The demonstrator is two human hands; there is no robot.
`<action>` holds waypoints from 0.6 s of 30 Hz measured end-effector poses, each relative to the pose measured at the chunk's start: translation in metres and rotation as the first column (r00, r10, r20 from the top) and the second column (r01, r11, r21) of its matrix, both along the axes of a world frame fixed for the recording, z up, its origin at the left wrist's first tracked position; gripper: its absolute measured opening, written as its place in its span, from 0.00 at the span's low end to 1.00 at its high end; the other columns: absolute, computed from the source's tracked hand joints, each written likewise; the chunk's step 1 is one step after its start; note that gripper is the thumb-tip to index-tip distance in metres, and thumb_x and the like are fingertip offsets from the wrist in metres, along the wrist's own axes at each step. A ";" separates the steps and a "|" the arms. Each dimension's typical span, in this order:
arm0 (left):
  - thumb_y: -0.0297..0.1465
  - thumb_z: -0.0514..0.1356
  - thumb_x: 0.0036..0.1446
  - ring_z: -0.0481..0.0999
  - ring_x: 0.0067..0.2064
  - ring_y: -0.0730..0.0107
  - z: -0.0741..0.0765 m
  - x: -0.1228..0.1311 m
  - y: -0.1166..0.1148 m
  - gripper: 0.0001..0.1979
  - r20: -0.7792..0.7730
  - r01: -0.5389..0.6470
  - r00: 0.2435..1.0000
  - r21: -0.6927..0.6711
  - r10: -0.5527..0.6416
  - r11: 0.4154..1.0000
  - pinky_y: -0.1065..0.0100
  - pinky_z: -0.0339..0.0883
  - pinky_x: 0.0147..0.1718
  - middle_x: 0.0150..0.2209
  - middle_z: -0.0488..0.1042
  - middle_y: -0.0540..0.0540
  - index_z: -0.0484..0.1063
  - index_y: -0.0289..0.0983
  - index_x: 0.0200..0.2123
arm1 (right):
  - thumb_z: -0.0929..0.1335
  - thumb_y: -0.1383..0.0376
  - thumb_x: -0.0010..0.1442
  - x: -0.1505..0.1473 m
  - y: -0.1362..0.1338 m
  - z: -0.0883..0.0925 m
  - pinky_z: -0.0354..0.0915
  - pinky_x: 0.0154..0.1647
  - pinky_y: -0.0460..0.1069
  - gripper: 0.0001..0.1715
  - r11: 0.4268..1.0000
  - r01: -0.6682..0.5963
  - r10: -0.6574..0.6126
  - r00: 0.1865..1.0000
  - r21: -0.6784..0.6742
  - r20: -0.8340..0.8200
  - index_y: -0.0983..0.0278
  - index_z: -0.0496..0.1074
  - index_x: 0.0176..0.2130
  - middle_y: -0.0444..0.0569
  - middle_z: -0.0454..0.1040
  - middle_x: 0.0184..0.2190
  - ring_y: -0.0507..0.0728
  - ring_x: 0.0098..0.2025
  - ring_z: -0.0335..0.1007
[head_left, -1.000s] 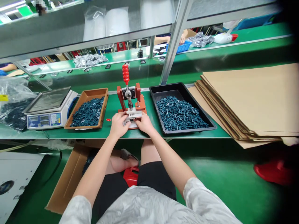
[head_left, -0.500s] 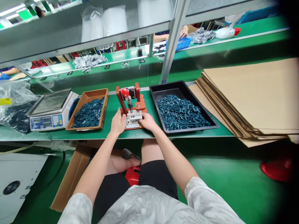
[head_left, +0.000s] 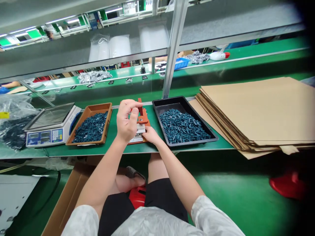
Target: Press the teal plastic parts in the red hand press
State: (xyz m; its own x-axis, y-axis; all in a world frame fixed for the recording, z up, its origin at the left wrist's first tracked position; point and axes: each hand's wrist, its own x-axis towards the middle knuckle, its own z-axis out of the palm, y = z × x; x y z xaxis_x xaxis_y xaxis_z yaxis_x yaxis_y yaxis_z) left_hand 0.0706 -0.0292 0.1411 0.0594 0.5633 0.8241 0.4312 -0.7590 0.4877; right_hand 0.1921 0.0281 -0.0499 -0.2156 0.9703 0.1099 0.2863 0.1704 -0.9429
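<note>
A small orange-red hand press (head_left: 143, 116) stands at the front edge of the green bench. My left hand (head_left: 126, 121) is raised before it, fingers curled around its red-knobbed lever; a trace of red shows between thumb and fingers, and the hand hides most of the lever. Low on the press, my right hand (head_left: 152, 135) has its fingers closed against the side of the pale metal fixture block (head_left: 140, 129). Whatever its fingertips hold is hidden. Dark teal small parts fill a brown tray (head_left: 110, 123) to the left and a black tray (head_left: 180, 102) to the right.
Left of the brown tray are a digital scale (head_left: 44, 137) and a clear plastic bag (head_left: 17, 98) of dark parts. Stacked cardboard sheets (head_left: 253, 111) lie at right. A metal post (head_left: 172, 55) rises behind the bench. Beyond it runs another green bench with bagged items and a blue basket (head_left: 181, 63).
My left hand has risen from the side of the fixture block to the press lever, covering the red knob. My right hand stays at the block. The camera view has tilted up slightly.
</note>
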 end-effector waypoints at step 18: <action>0.52 0.49 0.71 0.69 0.63 0.54 0.014 -0.030 0.097 0.33 -0.225 -0.088 0.971 -0.049 0.075 0.995 0.52 0.57 0.66 0.58 0.72 0.37 0.56 0.41 0.70 | 0.64 0.70 0.60 -0.006 -0.015 -0.008 0.70 0.53 0.55 0.12 0.976 0.078 -0.114 0.979 0.206 0.169 0.63 0.77 0.39 0.53 0.77 0.42 0.62 0.46 0.74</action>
